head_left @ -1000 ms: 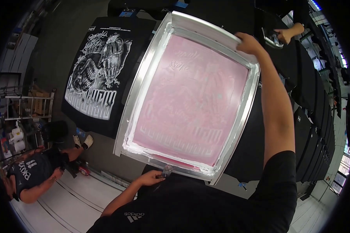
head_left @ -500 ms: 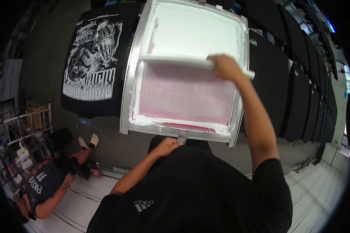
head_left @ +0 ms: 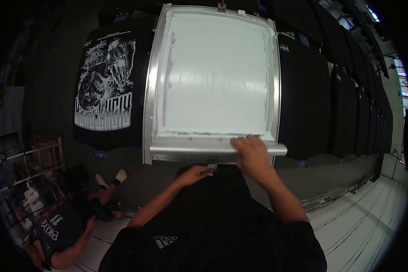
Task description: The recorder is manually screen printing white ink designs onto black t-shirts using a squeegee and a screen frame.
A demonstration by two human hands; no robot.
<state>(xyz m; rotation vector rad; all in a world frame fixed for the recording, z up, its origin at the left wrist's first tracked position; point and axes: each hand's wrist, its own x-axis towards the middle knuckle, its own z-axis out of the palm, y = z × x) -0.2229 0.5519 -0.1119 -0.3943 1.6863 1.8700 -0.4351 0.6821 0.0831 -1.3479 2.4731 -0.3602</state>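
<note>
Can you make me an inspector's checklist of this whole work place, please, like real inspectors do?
Surface: white layer spread inside a silver frame, pinkish patches along its left edge.
Job's things: silver bar across the frame's near end; small metal tab at the near edge.
Clutter: white containers and small items, lower left.
Hands: right hand grips the bar; left hand is at the tab, its grip unclear.
Cables: nothing seen clearly.
Surroundings: printed black cloth left, black panels right, another person lower left.
</note>
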